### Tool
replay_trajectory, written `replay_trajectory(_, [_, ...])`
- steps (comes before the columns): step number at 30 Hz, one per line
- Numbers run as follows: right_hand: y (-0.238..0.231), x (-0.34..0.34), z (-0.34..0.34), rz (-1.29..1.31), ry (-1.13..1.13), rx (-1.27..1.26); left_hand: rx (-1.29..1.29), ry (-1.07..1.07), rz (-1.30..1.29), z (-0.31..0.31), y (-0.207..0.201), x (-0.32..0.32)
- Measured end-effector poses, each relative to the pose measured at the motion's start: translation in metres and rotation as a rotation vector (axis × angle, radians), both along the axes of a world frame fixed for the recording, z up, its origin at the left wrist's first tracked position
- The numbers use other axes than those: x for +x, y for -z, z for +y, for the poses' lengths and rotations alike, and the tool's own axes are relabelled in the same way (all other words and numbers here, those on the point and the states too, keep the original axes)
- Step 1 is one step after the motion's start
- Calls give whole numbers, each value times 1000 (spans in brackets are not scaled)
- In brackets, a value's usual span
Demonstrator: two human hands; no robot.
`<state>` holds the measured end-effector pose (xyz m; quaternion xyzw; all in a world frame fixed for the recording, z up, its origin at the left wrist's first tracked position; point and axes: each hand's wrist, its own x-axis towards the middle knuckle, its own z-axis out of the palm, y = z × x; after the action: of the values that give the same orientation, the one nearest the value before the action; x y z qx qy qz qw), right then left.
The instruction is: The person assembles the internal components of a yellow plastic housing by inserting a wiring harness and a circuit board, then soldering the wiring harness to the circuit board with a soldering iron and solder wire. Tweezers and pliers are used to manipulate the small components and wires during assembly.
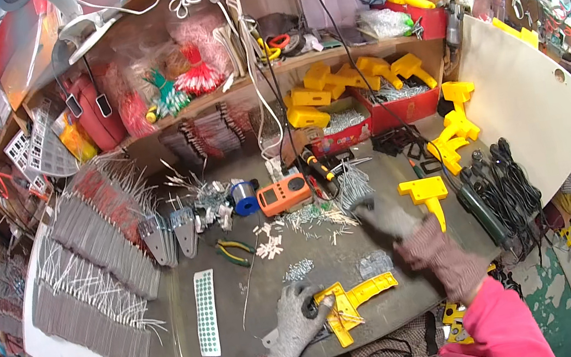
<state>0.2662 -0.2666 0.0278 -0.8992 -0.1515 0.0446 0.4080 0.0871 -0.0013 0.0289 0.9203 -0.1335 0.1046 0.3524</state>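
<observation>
My left hand [294,320], in a grey glove with dark fingertips, grips a yellow plastic gun-shaped housing half [364,291] at the table's front edge. Its hollow inner side faces up, with thin pieces inside it. A grey metal piece [270,340] pokes out beside the left hand. Farther right, my gloved right hand [386,218] reaches to a pile of long silvery pins [355,186]. Its fingers are drawn together at the pile's near edge; whatever they hold is too small to see. Small metal parts [299,270] and a clear bag [375,264] lie near the housing.
An orange meter [283,194], solder spool [245,198] and pliers [236,252] lie mid-table. Bundled grey wired strips [86,285] cover the left. A green-dotted sheet [207,313] lies nearer. Yellow housings [424,195], coiled black cables [507,188] and red boxes [405,106] stand right and behind.
</observation>
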Motion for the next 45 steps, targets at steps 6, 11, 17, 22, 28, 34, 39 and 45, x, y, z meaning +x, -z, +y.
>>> replay_trajectory(6, [4,116,44,49,268,-288,-38,24,18,-4,-4,-2])
replay_trajectory(11, [-7,147,70,-28,81,-420,-157,54,-17,7,3,5])
replay_trajectory(17, [8,160,41,277,26,-157,-177,71,-17,6,-1,9])
replay_trajectory(22, [15,126,20,534,69,634,-137,40,-28,8,-3,4])
replay_trajectory(28, [23,113,-27,515,171,1035,-278,25,-162,-3,-11,5])
replay_trajectory(34, [23,50,-43,639,81,1662,-834,-31,12,-43,-47,32])
replay_trajectory(39, [-41,-58,12,431,-29,1695,-1721,178,414,-113,-35,90])
replay_trajectory(45, [-62,-57,8,85,77,1424,-1814,171,540,-130,-54,110])
